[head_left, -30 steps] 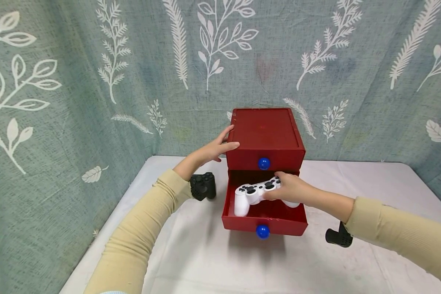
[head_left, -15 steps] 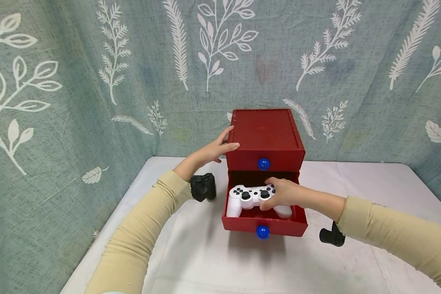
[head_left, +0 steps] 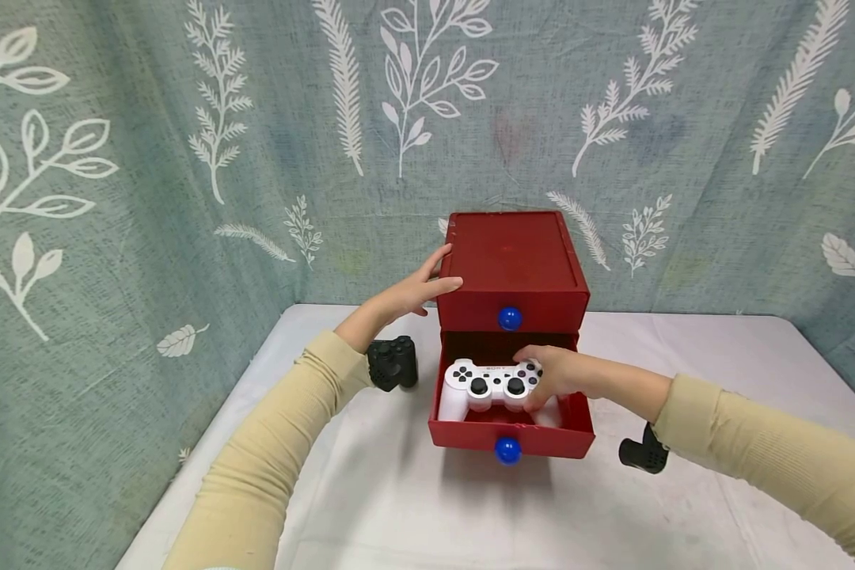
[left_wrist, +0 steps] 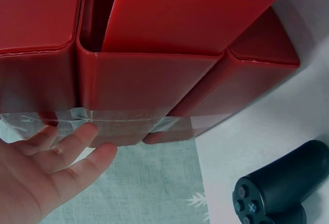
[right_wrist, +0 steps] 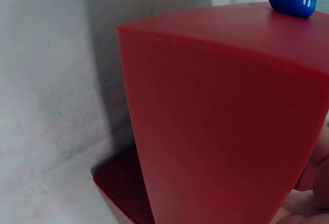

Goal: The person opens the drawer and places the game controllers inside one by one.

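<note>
A white game controller (head_left: 495, 384) lies in the pulled-out lower drawer (head_left: 470, 435) of a small red drawer cabinet (head_left: 513, 253). My right hand (head_left: 559, 376) holds the controller at its right end, thumb in front and fingers behind; its right handle is partly hidden. In the right wrist view the drawer's side (right_wrist: 211, 126) covers most of the picture, and only a bit of the hand shows at the lower right. My left hand (head_left: 409, 293) rests against the cabinet's left side with fingers spread; in the left wrist view its fingertips lie near clear tape (left_wrist: 113, 121).
A black game controller (head_left: 393, 362) stands left of the cabinet, under my left wrist. Another black object (head_left: 643, 455) lies on the white-covered table (head_left: 399, 507), partly hidden by my right sleeve. The shut upper drawer has a blue knob (head_left: 510, 319). A patterned curtain (head_left: 271, 119) hangs behind.
The white controller has gone from tilted in the right hand to lying flatter and lower in the drawer. My right hand moved down and slightly left with it. The left hand stays put.
</note>
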Tool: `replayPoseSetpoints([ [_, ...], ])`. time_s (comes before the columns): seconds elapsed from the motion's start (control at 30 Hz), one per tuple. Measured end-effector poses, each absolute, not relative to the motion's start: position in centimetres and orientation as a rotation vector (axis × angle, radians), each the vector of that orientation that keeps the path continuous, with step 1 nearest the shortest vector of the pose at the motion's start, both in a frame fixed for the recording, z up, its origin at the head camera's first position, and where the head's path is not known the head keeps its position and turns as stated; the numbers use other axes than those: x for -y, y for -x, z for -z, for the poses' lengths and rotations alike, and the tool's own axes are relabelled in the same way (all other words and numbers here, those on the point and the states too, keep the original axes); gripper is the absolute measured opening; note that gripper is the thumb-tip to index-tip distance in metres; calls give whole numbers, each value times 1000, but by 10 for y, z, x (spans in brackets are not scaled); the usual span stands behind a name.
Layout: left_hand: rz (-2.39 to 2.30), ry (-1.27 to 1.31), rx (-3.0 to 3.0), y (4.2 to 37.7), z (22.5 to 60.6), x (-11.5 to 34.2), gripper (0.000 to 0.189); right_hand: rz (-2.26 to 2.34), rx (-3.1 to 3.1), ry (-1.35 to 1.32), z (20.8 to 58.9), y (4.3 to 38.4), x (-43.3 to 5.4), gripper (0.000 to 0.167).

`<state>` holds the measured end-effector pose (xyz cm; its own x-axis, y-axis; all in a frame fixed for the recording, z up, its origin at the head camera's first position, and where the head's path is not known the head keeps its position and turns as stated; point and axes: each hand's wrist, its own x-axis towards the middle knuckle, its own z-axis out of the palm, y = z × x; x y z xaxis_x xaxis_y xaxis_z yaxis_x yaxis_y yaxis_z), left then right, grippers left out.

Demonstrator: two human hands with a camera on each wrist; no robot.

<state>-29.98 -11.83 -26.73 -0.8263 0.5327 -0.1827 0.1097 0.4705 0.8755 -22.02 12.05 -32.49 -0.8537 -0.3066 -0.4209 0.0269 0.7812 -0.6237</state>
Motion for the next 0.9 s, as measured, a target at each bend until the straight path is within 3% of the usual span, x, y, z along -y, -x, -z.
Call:
replayPoseSetpoints([
  [0.9, -1325, -540, -2331, 322, 292, 121, 73, 873, -2442, 274, 312, 216, -136, 73],
])
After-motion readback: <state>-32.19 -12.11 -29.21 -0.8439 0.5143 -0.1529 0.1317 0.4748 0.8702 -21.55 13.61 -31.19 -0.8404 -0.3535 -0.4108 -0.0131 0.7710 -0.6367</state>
